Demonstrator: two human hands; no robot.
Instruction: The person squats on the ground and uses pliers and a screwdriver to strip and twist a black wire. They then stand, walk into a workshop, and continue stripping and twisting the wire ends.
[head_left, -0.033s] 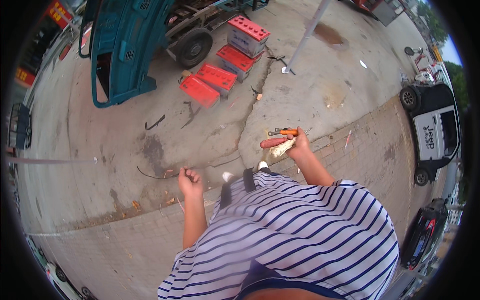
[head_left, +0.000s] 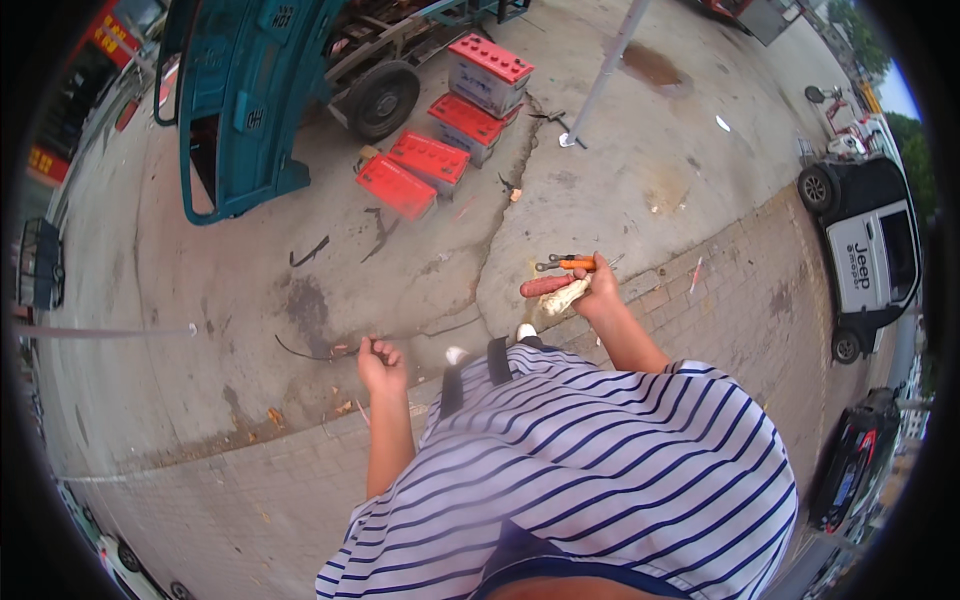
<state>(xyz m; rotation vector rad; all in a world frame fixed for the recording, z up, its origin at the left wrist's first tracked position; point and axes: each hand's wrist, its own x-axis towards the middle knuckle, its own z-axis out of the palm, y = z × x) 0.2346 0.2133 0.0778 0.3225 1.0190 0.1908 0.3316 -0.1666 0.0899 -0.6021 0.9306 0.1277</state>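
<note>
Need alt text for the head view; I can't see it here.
The right hand grips a red tool handle, an orange handle and a cream bundle, while a thin dark strip seems to trail from the left hand. Four red-topped batteries rest on stained concrete ahead, near a teal vehicle.

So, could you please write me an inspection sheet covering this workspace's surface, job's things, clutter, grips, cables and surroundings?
Surface: cracked, stained concrete, with brick paving beside it.
Job's things: orange-handled tool, red handle and pale bundle, all at the right grip.
Clutter: dark scraps, dry leaves and a white scrap on the ground.
Grips: right closed around the tool; left grip has curled fingers.
Cables: thin dark strand reaching the left grip; whether it is held is unclear.
Surroundings: four red-topped batteries near a wheel, a blue-green vehicle cab, a pole, and a black-and-white car at right.
</note>
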